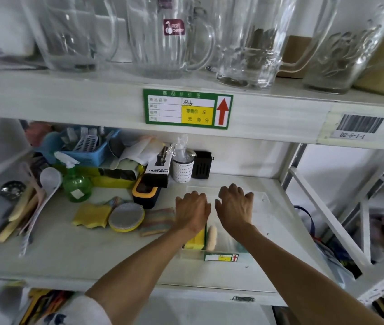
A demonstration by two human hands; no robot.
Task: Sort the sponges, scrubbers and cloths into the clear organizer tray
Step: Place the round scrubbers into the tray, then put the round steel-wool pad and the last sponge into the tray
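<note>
Both arms reach forward over the shelf (268, 184), left hand (192, 211) and right hand (234, 206) palm-down with fingers curled out of sight, grip untellable, above the clear organizer tray (259, 233), where a yellow-green sponge (197, 239) stands on edge, long axis front-to-back.

Two bare forearms and hands of a person, seen from above.

The left hand (192, 211) and right hand (234, 205) wear no gloves, rings or watch. At the lower left, a white sleeve (80, 310) with a dark blue printed pattern covers the upper arm.
</note>
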